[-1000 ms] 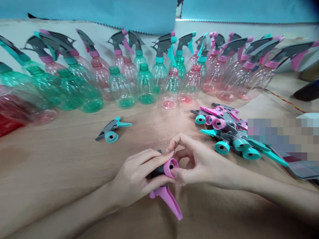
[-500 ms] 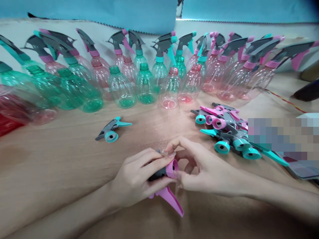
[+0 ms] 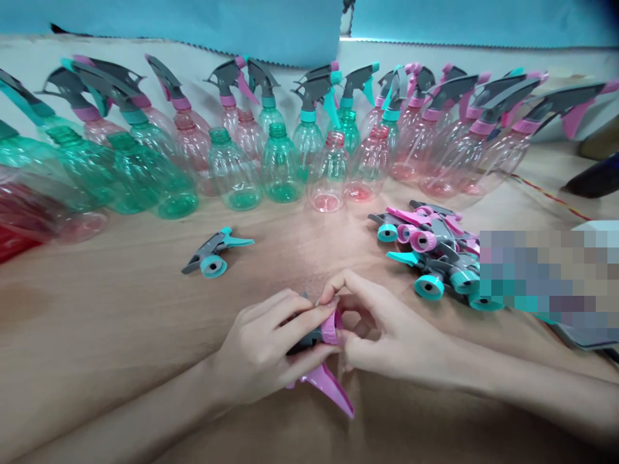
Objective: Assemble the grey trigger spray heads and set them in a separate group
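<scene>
My left hand (image 3: 268, 338) is wrapped round a grey and pink trigger spray head (image 3: 330, 327), its pink collar facing right and its pink trigger hanging down below my fingers. Thumb and fingers of my right hand (image 3: 382, 325) pinch at the rim of that collar. Whatever lies inside the collar is hidden by my fingertips. Beyond my left hand, a grey and teal spray head (image 3: 213, 266) lies by itself on the table. To the right of my right hand is a pile of spray heads (image 3: 435, 258) in grey, pink and teal.
Bottles line the back of the wooden table (image 3: 120, 290). Several lack tops, such as a green bottle (image 3: 282, 167) and a pink bottle (image 3: 329, 174); others carry spray heads. A red bag (image 3: 19, 241) lies far left, and a dark object (image 3: 592, 174) far right.
My right thumb and fingers have closed in slightly on the pink collar, which now shows less of its opening. The left hand keeps its hold; the whole view has shifted slightly.
</scene>
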Demonstrator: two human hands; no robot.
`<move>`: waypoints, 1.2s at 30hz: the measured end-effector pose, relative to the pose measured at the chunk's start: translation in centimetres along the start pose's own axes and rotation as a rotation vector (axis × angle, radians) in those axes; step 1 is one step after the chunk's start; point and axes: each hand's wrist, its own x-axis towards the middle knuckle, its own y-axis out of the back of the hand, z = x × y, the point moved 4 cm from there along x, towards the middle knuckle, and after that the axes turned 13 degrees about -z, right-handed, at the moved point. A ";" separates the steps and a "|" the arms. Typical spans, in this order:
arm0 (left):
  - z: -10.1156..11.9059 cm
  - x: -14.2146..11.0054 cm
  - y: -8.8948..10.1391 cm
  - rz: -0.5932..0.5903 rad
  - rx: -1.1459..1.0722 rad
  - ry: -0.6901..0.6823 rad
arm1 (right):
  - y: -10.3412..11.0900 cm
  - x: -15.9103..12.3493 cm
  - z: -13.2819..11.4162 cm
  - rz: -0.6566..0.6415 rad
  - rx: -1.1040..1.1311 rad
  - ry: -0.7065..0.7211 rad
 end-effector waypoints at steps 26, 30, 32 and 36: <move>-0.4 -0.1 -0.2 -0.069 -0.005 0.033 | 0.4 0.6 0.0 -0.087 0.127 -0.052; -0.4 -0.1 -0.4 -0.052 -0.015 0.018 | 0.3 0.7 0.1 -0.096 0.155 -0.053; -0.4 -0.2 -0.4 -0.050 -0.016 0.025 | 0.4 0.7 0.2 -0.094 0.170 -0.042; -0.4 -0.3 -0.4 -0.052 -0.020 0.030 | 0.3 0.7 0.6 -0.085 0.185 -0.045</move>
